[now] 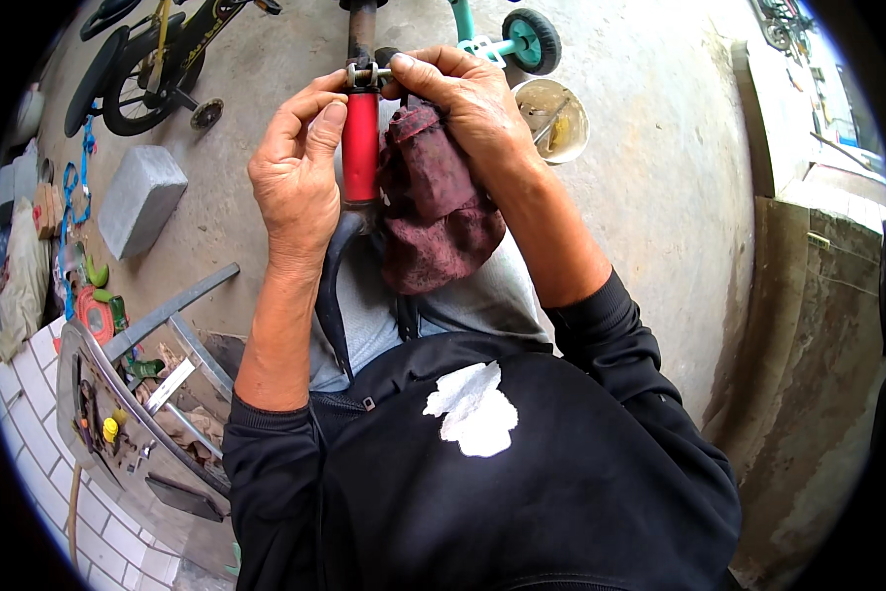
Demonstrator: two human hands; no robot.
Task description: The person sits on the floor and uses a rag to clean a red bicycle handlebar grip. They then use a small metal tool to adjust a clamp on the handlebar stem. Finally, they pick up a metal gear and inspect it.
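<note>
Black jacket [571, 473] occupies 6 o'clock, nearest the viewer. Gray block [142, 202] stands on the floor toward 10 o'clock. Dark maroon rag [441, 246] hangs at 12 o'clock beneath the right hand [473, 106] (how it is held is hidden). Left hand [300, 177], between 10 and 11 o'clock, has bent fingers; whether they grip cannot be told. Red tube section [361, 148] lies at 11 o'clock, between both hands. Metal clamp [366, 79] sits at its upper end, right thumb and forefinger pinching the right side, left fingertips at the left.
</note>
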